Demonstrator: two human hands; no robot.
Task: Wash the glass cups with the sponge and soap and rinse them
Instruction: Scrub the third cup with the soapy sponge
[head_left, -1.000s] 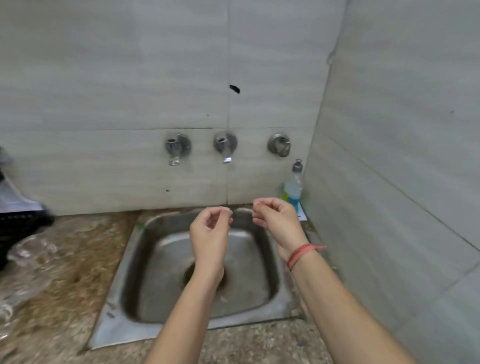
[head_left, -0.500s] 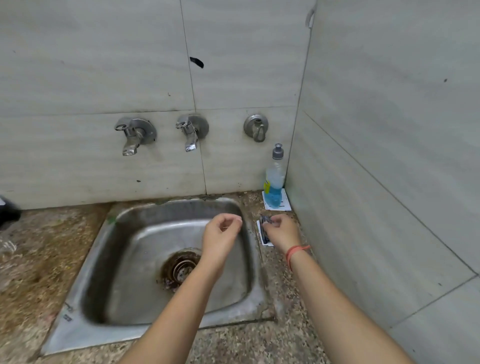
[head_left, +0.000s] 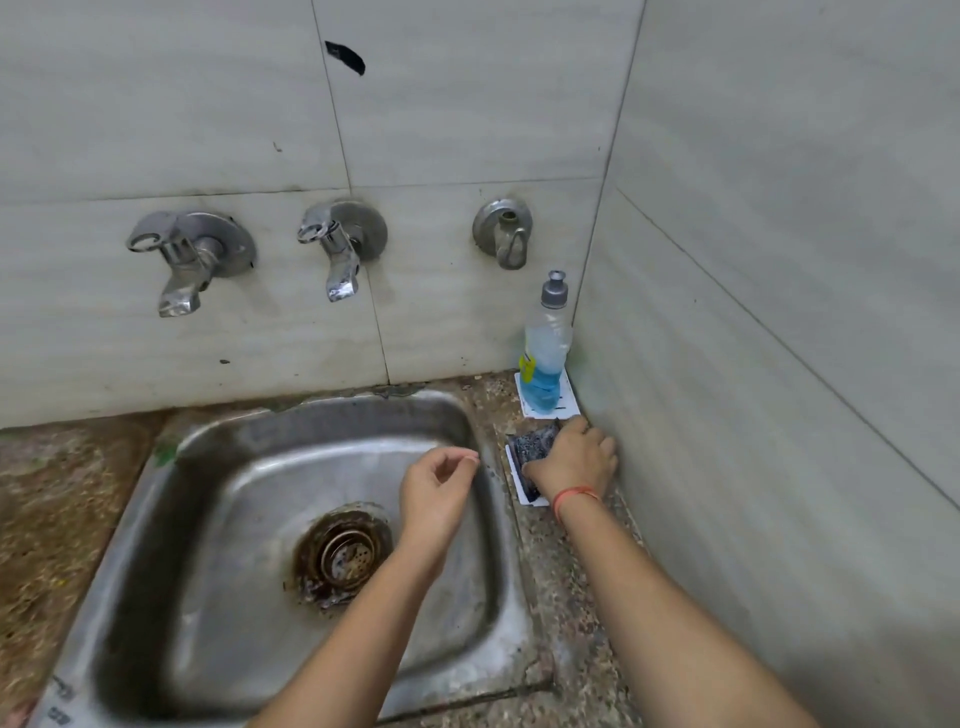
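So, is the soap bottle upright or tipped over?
Upright: the soap bottle stands on its base on a white tray, grey cap at the top.

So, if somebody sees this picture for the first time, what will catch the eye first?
Most likely the steel sink with its stained drain, filling the lower middle, with the left hand hanging empty over it. Next, the right hand gripping a dark sponge on a white tray right of the sink, and the bottle of blue soap standing in the corner behind it.
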